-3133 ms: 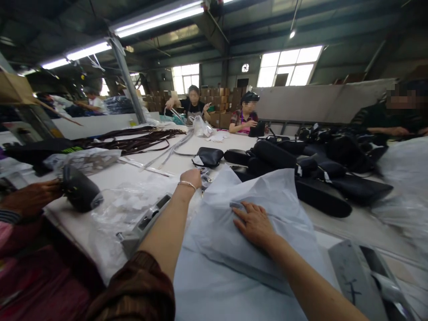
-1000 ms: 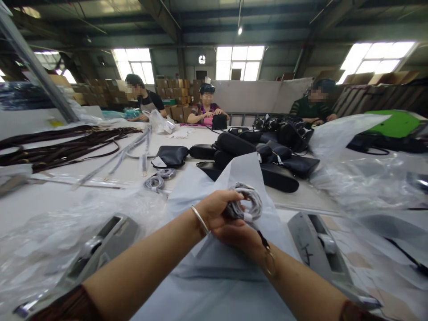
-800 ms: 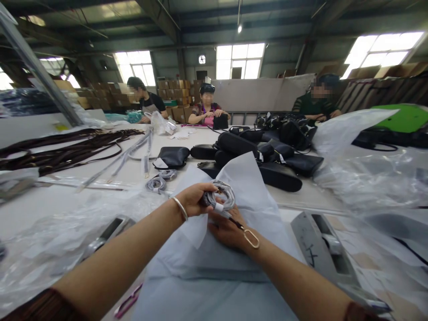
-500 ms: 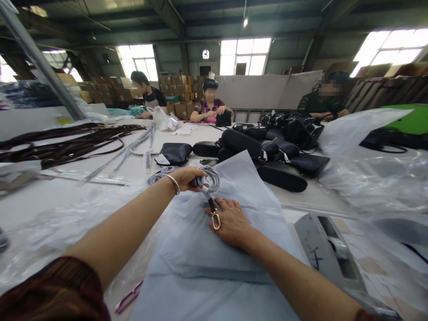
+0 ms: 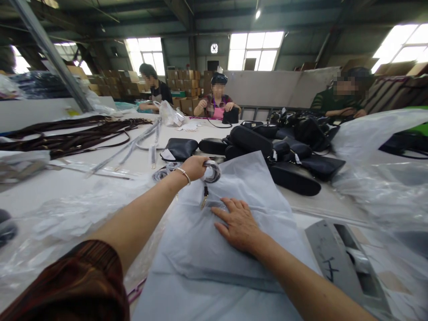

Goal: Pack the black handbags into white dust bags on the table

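My left hand [image 5: 196, 168] is closed around a coiled bag strap [image 5: 212, 172] wrapped in clear film. A dark end with a gold clasp [image 5: 204, 198] hangs from the coil, over a pale translucent sheet [image 5: 230, 254]. My right hand [image 5: 239, 225] lies flat on this sheet with its fingers spread, holding nothing. Something flat makes a raised shape under the sheet; what it is cannot be made out. Another wrapped coil [image 5: 163, 173] sits on the table just beyond my left wrist.
Black bags [image 5: 250, 142] are heaped beyond the sheet. Brown straps [image 5: 73, 133] lie at far left, clear plastic bags [image 5: 377, 187] at right. A grey tape dispenser [image 5: 329, 254] stands by my right forearm. Several people sit across the table, one [image 5: 219, 100] handling a black bag.
The coiled strap in my left hand has turned and its clasp has swung away from my right hand. My right hand stays on the sheet, fingers more spread. The view has shifted slightly left.
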The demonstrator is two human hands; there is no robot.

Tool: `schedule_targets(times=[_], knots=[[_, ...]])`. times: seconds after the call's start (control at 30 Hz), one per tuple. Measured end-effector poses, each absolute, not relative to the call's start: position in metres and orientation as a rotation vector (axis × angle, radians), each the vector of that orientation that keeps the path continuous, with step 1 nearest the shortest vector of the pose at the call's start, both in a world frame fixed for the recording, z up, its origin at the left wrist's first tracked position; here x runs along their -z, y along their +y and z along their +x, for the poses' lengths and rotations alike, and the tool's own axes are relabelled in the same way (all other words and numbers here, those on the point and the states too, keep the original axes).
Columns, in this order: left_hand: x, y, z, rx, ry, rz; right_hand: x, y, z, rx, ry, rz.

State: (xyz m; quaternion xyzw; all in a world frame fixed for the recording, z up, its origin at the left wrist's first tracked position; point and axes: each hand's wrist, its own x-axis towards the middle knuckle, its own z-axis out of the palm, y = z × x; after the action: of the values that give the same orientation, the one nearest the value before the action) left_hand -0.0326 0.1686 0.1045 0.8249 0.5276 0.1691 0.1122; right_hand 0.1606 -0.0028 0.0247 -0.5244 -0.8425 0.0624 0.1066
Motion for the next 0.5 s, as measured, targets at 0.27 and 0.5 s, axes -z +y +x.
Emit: schedule_targets(times=[0.27,0.5], knots=[[-0.071,0.148,-0.011,-0.253,1.481,2.895,-0.024,-0.003,0.160,-0.202,-2.480,-1.568],[-0.046,0.186,-0.037,-0.446,1.868,2.284,-0.026,-0.003,0.160,-0.228,-2.479,-1.570]])
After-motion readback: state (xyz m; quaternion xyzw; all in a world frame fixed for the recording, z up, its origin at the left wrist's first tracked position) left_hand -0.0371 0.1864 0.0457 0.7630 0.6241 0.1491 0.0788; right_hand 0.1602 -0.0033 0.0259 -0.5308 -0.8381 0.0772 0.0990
